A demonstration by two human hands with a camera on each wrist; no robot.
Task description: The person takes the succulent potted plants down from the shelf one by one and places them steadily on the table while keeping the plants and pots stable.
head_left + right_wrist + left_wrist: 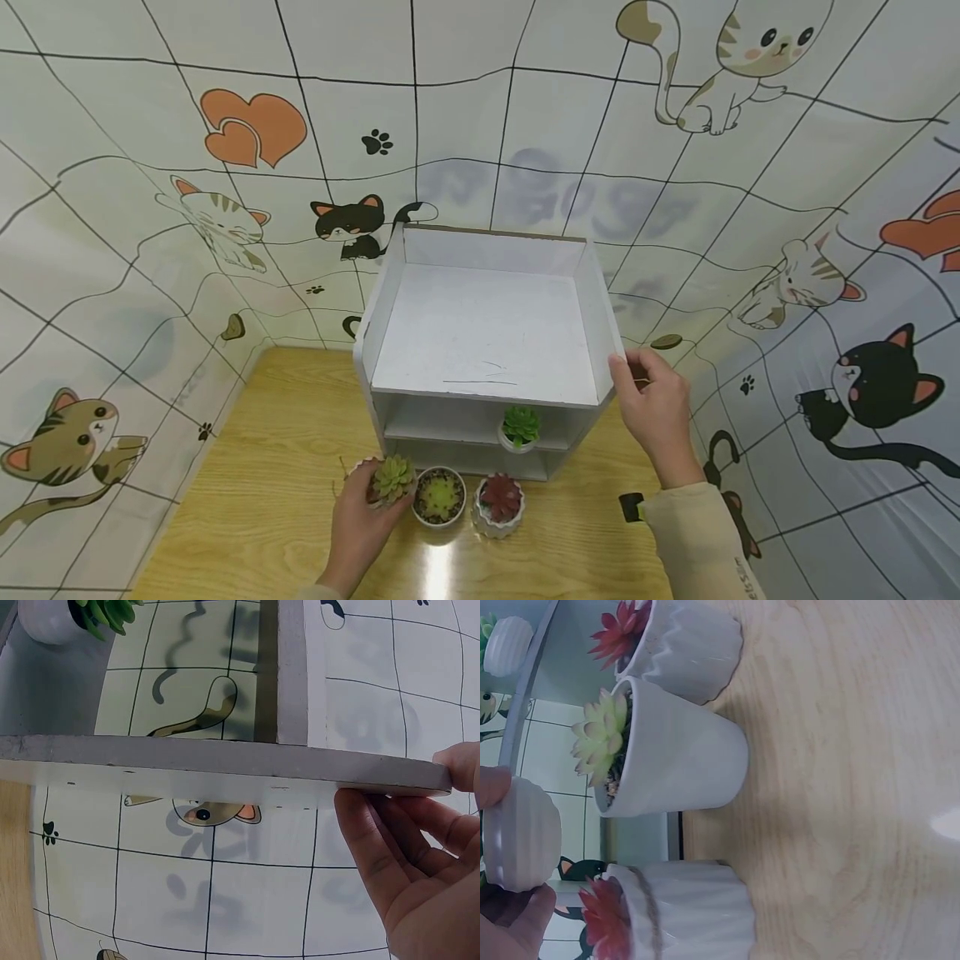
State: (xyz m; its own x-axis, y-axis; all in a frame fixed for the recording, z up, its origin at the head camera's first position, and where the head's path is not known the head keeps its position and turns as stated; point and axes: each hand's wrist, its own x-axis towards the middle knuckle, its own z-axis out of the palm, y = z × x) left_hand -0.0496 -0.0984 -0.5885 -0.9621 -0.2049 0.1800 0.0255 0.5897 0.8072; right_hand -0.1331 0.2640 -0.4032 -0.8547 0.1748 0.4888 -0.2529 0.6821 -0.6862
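My left hand (pixel 358 527) holds a green potted succulent (pixel 393 478) just in front of the shelf's left side. In the left wrist view its small ribbed white pot (pixel 526 834) is pinched between thumb and finger, above the tabletop. My right hand (pixel 658 408) grips the right side panel of a white shelf unit (pixel 480 333), with the thumb on one face and fingers on the other, as the right wrist view shows. A bright green succulent in a white pot (pixel 519 427) sits on the middle board of the shelf.
On the wooden table (pixel 247 500), a smooth white pot with a pale green succulent (pixel 439 497) and a wavy pot with a red succulent (pixel 498 505) stand before the shelf. Another red succulent in a twine-tied pot (pixel 697 911) appears in the left wrist view. Cat-patterned sheeting (pixel 465 117) surrounds the table.
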